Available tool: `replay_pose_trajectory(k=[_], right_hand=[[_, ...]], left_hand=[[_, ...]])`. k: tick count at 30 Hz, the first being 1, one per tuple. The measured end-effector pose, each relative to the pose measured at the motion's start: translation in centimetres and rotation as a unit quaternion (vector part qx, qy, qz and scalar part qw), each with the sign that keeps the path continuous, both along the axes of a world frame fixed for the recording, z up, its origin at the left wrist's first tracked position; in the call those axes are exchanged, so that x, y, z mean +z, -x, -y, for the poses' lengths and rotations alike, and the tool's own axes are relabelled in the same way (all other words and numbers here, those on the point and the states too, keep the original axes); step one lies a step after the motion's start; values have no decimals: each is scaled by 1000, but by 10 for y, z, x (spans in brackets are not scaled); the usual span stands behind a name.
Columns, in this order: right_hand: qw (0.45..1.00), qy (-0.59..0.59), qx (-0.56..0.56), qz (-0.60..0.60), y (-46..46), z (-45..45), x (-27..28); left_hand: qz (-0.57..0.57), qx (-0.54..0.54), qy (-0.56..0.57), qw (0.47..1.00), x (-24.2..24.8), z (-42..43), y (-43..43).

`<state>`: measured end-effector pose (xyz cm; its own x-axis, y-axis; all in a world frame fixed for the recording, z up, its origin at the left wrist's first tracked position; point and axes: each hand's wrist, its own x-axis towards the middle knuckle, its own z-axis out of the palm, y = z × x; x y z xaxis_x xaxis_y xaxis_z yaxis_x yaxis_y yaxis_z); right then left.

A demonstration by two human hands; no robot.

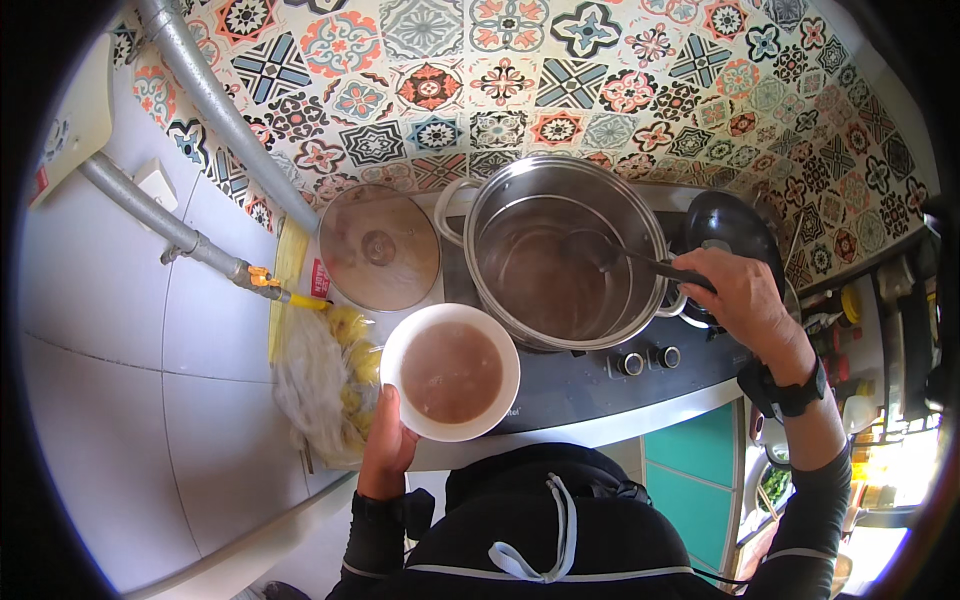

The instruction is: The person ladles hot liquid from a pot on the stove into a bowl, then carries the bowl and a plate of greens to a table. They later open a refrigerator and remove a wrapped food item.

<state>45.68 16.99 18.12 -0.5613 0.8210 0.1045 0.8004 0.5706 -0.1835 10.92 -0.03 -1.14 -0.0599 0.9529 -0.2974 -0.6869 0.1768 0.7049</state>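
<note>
My left hand (391, 431) holds a white bowl (512, 375) by its lower left side, in front of the pot. Brownish-pink liquid (452, 373) fills much of the bowl. A large stainless-steel pot (491, 300) stands on the gas cooktop (555, 390) with similar liquid low inside and faint steam above. My right hand (731, 300) grips the dark handle of a ladle (652, 264) over the pot's right rim. The ladle's bowl is inside the pot, near the liquid; whether it carries any is unclear.
Left of the pot lies a round glass lid (375, 277). Plastic bags with yellow items (352, 375) sit at the counter's left end, beside a yellow gas hose (307, 301) and grey pipes (217, 112). A black wok (731, 225) stands at the right. A patterned tile wall (510, 90) rises behind.
</note>
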Motion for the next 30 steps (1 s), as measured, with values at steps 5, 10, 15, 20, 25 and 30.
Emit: replay_pose_trajectory(k=[5,10,15,20,25,30], right_hand=[[991,127,-45,0,-7,-15,24],[925,338,-120,-129,-12,-37,13],[839,429,-213,-258,-4,-37,-33],[786,413,-261,-380,11,-35,-61],[779,360,-275,-434,11,-32,-64],[769,347,-258,-470,0,-17,-54]], left_hand=[[-8,6,29,1000,-4,-1,1],[-22,6,27,999,-3,-3,1],[-31,-10,1,999,0,-2,0],[-41,-9,59,997,-1,-2,3],[-48,-9,59,997,-5,-2,3],[-4,5,41,999,-3,-3,1]])
